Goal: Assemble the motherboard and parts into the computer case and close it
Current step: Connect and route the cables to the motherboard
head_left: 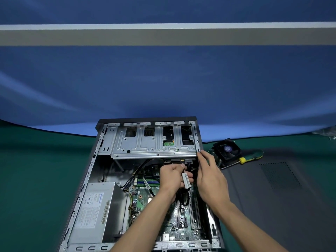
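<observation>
An open computer case (pixel 91 171) lies flat on the green mat. Inside it sit the green motherboard (pixel 183 220), a grey power supply (pixel 96 210) at the left and a metal drive cage (pixel 143 142) at the far end. My left hand (pixel 172 177) grips a black cable with a white label (pixel 186 180) just below the cage. My right hand (pixel 209 175) is beside it, fingers around the black cables and connector, its forefinger reaching up to the cage's right edge. The connector itself is mostly hidden by my fingers.
A black CPU cooler fan (pixel 227 149) and a yellow and green screwdriver (pixel 249 157) lie right of the case. The dark grey side panel (pixel 281 197) lies flat at the right. A blue backdrop rises behind the table.
</observation>
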A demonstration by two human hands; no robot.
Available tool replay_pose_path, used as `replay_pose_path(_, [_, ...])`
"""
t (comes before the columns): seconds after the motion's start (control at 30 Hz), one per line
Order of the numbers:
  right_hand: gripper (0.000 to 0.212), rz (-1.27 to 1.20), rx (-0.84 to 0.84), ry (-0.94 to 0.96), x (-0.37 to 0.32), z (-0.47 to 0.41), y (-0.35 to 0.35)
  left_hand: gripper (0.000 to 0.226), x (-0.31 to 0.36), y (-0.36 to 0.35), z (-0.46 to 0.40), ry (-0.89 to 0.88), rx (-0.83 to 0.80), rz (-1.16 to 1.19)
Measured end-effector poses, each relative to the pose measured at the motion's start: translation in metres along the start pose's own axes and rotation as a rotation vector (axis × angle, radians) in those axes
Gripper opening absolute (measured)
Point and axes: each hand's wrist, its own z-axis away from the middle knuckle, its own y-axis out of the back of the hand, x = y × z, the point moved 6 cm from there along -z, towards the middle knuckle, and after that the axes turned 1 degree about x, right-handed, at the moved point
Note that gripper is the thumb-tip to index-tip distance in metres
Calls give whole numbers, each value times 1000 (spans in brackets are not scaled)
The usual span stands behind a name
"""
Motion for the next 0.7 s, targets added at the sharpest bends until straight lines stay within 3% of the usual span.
replay_pose_path(0.4, [46,15,0,-19,2,-1,1,20,-1,-3,7,-13,39,117])
replay_pose_path(0.7, [46,35,-10,-22,1,-1,1,21,1,-1,1,-14,38,65])
